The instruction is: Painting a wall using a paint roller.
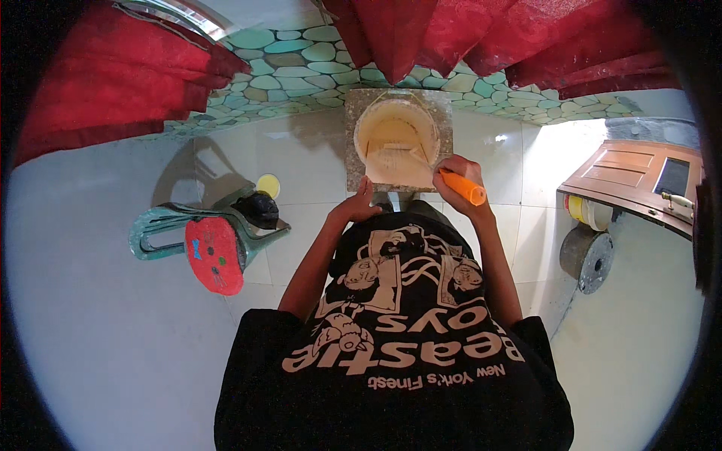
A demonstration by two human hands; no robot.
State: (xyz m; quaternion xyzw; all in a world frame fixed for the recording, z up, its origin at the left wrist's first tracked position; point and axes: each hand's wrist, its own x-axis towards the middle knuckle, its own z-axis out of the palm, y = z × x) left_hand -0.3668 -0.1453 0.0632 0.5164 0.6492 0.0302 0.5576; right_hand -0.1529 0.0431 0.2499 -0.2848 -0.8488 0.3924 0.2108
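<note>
A round cream-coloured bucket (397, 113) stands on a speckled stone slab (353, 167) in front of me. Over its near rim lies a pale, flat piece (395, 167) with a smeared surface. My left hand (356, 204) is at that piece's near left corner, thumb pointing up along the edge and the other fingers bent in under it. My right hand (459, 184) is closed round the orange handle of a tool (468, 189). The handle's end points back toward me. The tool's working end reaches to the pale piece's right side, too indistinct to name its kind.
On the left lies a green plastic chair (162, 225) with a red seat pad (214, 255), a black bundle (259, 210) and a yellow lid (268, 186) beside it. At the right stand a grey spool-like cylinder (587, 259) and a wooden door (628, 180). Red curtains (406, 37) hang over a green stone-patterned wall (293, 75).
</note>
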